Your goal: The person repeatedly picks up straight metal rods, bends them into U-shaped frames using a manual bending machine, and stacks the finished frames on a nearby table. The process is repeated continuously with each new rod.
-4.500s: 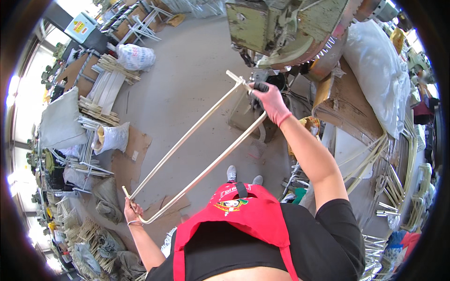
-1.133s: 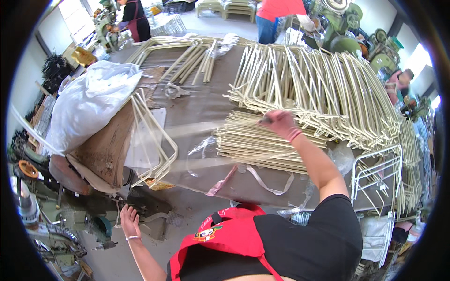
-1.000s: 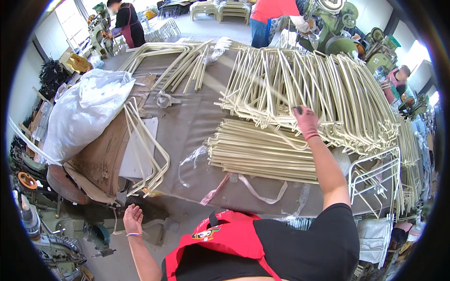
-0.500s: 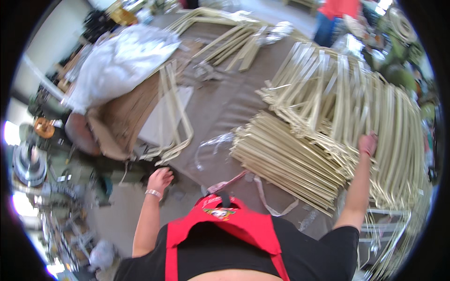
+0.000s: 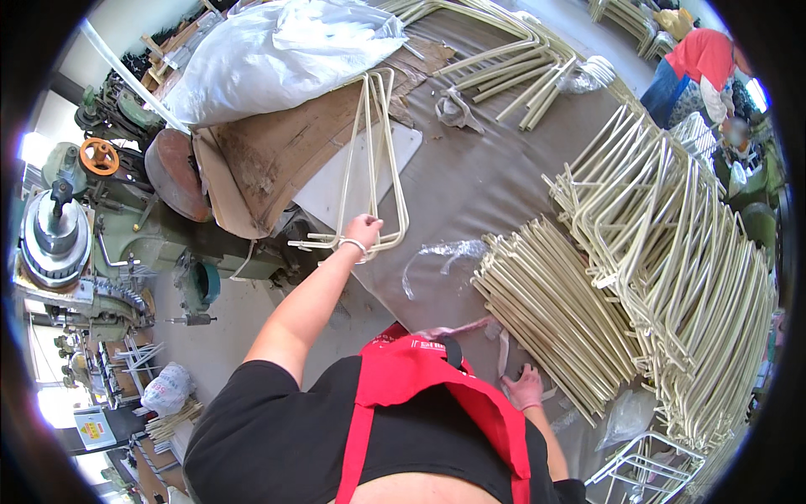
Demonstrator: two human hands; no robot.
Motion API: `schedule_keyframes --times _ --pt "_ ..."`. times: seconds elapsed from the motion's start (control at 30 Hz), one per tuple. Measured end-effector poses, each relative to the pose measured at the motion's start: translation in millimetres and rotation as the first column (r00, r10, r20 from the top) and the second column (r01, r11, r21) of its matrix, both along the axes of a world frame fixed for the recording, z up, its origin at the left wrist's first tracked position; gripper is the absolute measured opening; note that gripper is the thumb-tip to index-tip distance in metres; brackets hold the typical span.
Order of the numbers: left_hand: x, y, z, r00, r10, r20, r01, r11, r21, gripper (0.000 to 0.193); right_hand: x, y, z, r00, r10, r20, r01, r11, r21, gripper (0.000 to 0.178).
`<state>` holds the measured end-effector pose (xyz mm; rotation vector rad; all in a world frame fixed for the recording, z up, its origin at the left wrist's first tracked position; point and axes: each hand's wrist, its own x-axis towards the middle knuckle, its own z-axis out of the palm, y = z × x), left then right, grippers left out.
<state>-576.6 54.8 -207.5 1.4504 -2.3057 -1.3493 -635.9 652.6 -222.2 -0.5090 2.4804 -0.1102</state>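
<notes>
A few bent, pale-gold metal tubes (image 5: 405,225) lie on the table's left part, partly over a white board (image 5: 329,190). My left hand (image 5: 363,233) is at their near ends, with the fingers curled round one tube. My right hand (image 5: 525,389) is low at the table's near edge, fingers apart and nothing seen in it. Beside it are a pale pink strap (image 5: 502,357) and a stack of straight metal tubes (image 5: 558,315). Farther right lies a large pile of bent tubes (image 5: 672,244).
A clear plastic bag (image 5: 628,417) lies by the pile's near end. Cardboard (image 5: 311,126) and a large white plastic sack (image 5: 277,63) cover the far left. More tubes (image 5: 504,71) rest at the back. Green machines (image 5: 134,239) stand left. A person in red (image 5: 701,63) bends over at far right.
My left hand has moved forward and right onto the bent tubes. My right hand has left the large pile and come back toward me, to the table's near edge.
</notes>
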Motion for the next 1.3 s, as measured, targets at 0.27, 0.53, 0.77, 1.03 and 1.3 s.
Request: schedule_keyframes --times 0.27,0.53,0.77,1.03,1.3 --pt "-49 -100 -65 0.802 0.329 0.499 -0.121 0.907 -0.404 0.051 1 -2 -22 0.903 -0.314 -0.294 0.334 0.943 0.018 0.06" --pt "-68 -114 -27 0.984 0.164 -0.071 -0.169 0.982 -0.082 0.031 -79 -26 0 0.857 -0.18 -0.482 0.333 0.908 0.254 0.064" --pt "-48 -119 87 0.949 -0.068 0.308 0.183 0.914 -0.361 0.031 -107 6 3 0.945 0.007 -0.326 0.049 0.985 0.164 0.056" --pt "-9 -90 192 0.986 0.009 0.164 -0.007 1.0 -0.012 0.031 -134 53 -14 0.923 -0.015 -0.385 -0.114 0.944 -0.309 0.028" --pt "45 -59 220 0.969 -0.1 0.224 0.216 0.783 -0.584 0.033 -181 32 -6 0.879 -0.079 -0.471 -0.101 0.933 -0.346 0.03"
